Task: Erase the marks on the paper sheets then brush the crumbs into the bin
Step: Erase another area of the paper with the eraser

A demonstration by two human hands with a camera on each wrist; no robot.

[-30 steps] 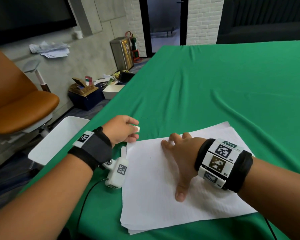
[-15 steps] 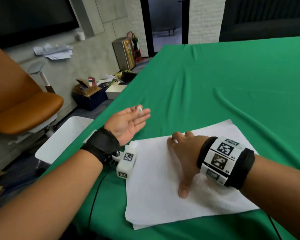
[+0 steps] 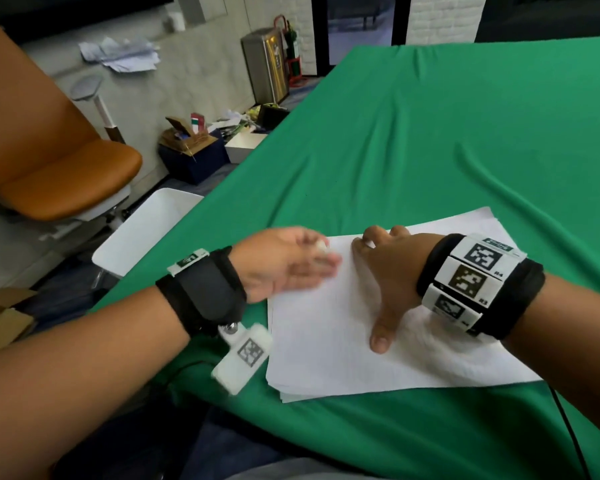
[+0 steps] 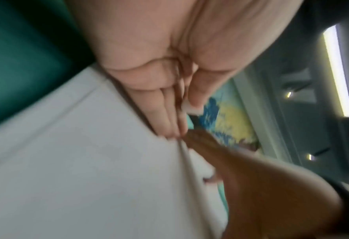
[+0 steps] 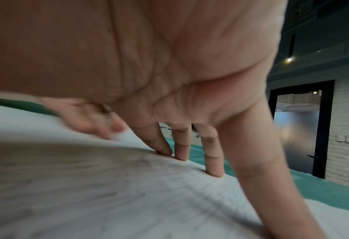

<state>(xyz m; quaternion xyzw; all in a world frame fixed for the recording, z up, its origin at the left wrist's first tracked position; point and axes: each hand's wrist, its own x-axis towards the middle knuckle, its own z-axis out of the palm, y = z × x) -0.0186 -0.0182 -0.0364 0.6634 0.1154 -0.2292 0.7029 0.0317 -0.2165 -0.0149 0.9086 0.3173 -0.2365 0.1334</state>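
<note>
A stack of white paper sheets (image 3: 326, 341) lies near the front edge of the green table (image 3: 430, 133). My right hand (image 3: 378, 271) presses flat on the stack with fingers spread; the fingertips (image 5: 181, 156) touch the sheet (image 5: 128, 194). My left hand (image 3: 321, 258) is blurred at the stack's far left corner. Its thumb pinches a small white eraser (image 3: 322, 245) against the fingers, also visible as the eraser (image 4: 192, 110) in the left wrist view. The other fingers (image 4: 165, 116) lie straight along the paper (image 4: 67, 161). Marks and crumbs are too faint to make out.
A white bin (image 3: 142, 233) stands on the floor just past the table's left edge. An orange chair (image 3: 49, 161) and boxes of clutter (image 3: 187, 147) are further left. A wrinkle in the cloth (image 3: 492, 181) runs behind the paper.
My left hand swung out over the table's left edge with its palm turned up, then came back onto the stack's far left corner. The right hand stayed pressed on the paper.
</note>
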